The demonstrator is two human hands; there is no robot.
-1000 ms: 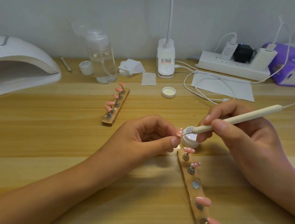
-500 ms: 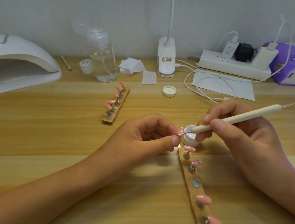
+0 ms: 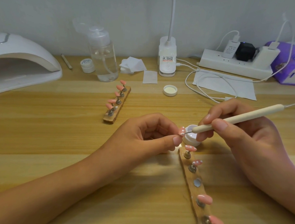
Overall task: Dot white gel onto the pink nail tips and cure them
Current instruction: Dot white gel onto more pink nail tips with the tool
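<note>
The pen slants from upper right down to lower left across the jar, its point on a pink tip at the jar's left rim. The right hand pinches the pen and the left hand pinches the tip. Touching the jar's near side is a strip with four tips and one bare socket. A second strip, far left of the jar, carries five.

On a wooden desk, the left hand pinches a pink nail tip while the right hand holds a cream dotting tool, its fine point touching the tip. Just behind sits an open white gel pot. A wooden holder strip of pink tips lies below, and another strip and a white curing lamp lie farther back.
</note>
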